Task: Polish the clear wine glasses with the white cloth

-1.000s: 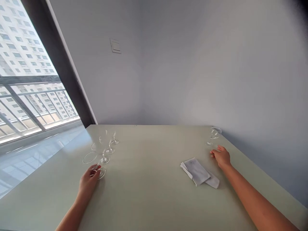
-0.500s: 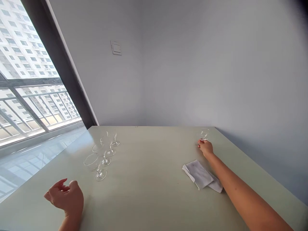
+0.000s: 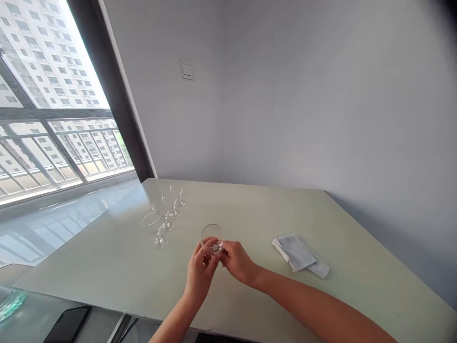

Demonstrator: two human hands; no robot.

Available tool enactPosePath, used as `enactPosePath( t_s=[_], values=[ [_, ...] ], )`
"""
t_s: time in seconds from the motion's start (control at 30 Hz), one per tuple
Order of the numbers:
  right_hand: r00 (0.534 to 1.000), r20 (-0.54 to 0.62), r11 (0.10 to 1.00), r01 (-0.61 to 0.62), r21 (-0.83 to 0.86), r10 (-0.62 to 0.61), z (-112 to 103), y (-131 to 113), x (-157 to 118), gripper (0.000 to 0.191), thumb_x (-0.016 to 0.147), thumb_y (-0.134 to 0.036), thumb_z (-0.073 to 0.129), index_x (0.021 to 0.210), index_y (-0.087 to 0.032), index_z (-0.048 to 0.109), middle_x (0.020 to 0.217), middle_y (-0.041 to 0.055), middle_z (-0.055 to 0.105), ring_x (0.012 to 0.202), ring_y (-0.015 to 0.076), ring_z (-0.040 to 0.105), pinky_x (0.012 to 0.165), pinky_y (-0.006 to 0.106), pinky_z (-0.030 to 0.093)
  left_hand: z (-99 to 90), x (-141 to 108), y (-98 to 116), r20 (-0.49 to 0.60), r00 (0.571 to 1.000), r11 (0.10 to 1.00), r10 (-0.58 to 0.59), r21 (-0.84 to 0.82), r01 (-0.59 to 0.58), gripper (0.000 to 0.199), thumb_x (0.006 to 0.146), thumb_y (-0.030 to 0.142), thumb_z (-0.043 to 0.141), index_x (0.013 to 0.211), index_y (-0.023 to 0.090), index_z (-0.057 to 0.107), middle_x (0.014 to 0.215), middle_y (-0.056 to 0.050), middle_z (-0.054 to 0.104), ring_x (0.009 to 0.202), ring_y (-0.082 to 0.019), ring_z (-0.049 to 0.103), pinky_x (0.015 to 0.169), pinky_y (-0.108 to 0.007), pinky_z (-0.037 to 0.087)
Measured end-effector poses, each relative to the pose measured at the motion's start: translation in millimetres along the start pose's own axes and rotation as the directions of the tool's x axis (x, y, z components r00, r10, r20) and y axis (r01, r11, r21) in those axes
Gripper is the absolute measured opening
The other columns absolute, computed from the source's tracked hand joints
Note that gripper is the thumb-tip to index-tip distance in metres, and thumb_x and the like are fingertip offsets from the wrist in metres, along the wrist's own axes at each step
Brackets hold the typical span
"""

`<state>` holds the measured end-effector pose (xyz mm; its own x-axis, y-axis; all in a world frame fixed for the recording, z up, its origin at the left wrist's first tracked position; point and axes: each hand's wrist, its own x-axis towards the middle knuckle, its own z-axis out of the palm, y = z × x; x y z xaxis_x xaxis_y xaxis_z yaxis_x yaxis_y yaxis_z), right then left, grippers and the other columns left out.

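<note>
A clear stemmed glass (image 3: 212,234) is held over the middle of the table by both hands. My left hand (image 3: 203,264) has its fingers closed round the glass from the left. From the right, the fingertips of my right hand (image 3: 235,259) pinch the same glass low down; the stem and foot are mostly hidden by the fingers. Several similar glasses stand upright in a slanting row to the left, the nearest glass (image 3: 160,240) closest to my left hand. A folded grey-white cloth (image 3: 298,252) lies to the right, touched by neither hand.
The pale table (image 3: 250,205) reaches back to the grey walls. At the lower left are a dark phone (image 3: 67,325) and a greenish glass object (image 3: 10,302) on a lower surface. A window with a railing is at the left.
My right hand has come from the far right to the middle with the glass. My left hand has moved right and closed on that glass. The view has shifted, showing the phone.
</note>
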<state>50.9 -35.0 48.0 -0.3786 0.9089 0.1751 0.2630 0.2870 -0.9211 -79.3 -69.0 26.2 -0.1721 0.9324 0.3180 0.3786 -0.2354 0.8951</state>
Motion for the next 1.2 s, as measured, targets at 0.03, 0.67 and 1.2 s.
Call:
enactPosePath(
  t_s=[0.03,0.67,1.2],
  values=[
    [0.998,0.053,0.999,0.027,-0.025,-0.025,5.4,-4.5,-6.1,0.019,0.079,-0.03,0.048,0.072,-0.028,0.066,0.065,0.0033,0.065,0.058,0.0169,0.058,0.055,0.031,0.048,2.3,-3.9,-0.2,0.012,0.998,0.996,-0.06,-0.065,0.061,0.029,0.074,0.034,0.054,0.097,0.02,0.062,0.103,-0.007,0.059,0.069,-0.012,0.056,0.062,-0.024,0.048],
    [0.956,-0.272,0.546,-0.172,-0.82,-0.107,-163.7,93.8,-70.3,0.035,0.083,-0.043,0.036,0.102,-0.026,0.06,0.113,0.004,0.058,0.104,0.0247,0.048,0.085,0.041,0.039,-138.1,17.8,-90.7,-0.185,0.913,0.9,-0.364,0.185,0.396,0.047,0.07,0.05,0.05,0.104,0.017,0.057,0.097,-0.007,0.066,0.087,-0.021,0.056,0.075,-0.031,0.039],
    [0.93,-0.365,0.68,-0.289,-0.674,0.033,-140.9,99.6,-68.0,0.029,0.081,-0.037,0.039,0.072,-0.023,0.063,0.076,0.0028,0.063,0.079,0.0198,0.056,0.065,0.03,0.042,-134.1,-15.2,-81.9,-0.607,0.73,0.809,-0.315,0.232,0.541,0.033,0.07,0.035,0.047,0.098,0.023,0.06,0.068,0.0,0.058,0.062,-0.016,0.053,0.062,-0.029,0.038]
  ],
)
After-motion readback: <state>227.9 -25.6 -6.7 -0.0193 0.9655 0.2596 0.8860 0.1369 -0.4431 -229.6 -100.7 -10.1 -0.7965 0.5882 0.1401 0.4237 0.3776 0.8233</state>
